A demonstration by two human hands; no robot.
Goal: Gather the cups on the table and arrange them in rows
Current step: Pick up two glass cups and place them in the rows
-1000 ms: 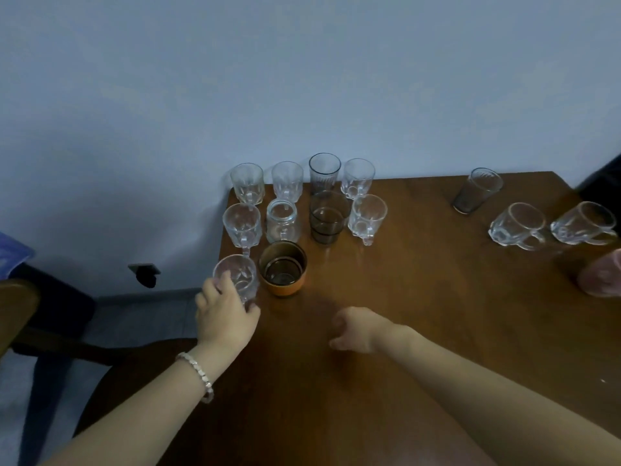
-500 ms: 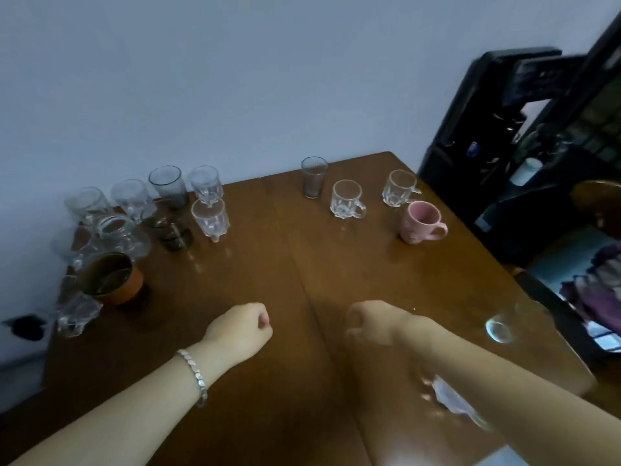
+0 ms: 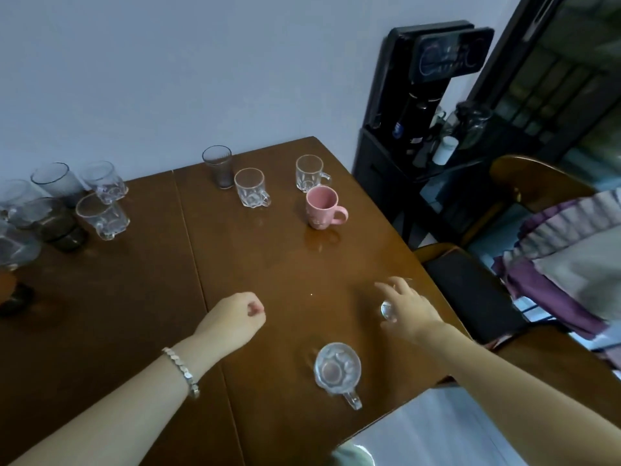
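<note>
On the brown table (image 3: 127,297), several glasses stand grouped at the far left (image 3: 100,215). A grey tumbler (image 3: 218,166), two clear handled mugs (image 3: 250,187) (image 3: 309,172) and a pink mug (image 3: 322,205) stand apart at the back right. Another clear handled mug (image 3: 337,369) sits near the front edge. My right hand (image 3: 408,307) reaches with spread fingers over a small clear glass (image 3: 388,311) by the right edge, which it partly hides. My left hand (image 3: 232,322) hovers mid-table in a loose fist, holding nothing.
A black water dispenser (image 3: 423,95) stands against the wall past the table's right corner. A wooden chair with a dark seat (image 3: 470,290) is pushed against the right edge. Purple and white cloth (image 3: 571,257) hangs further right.
The view swung right. My left hand released a glass at the left group and drew back to mid-table. My right hand moved right and opened over the glass near the edge.
</note>
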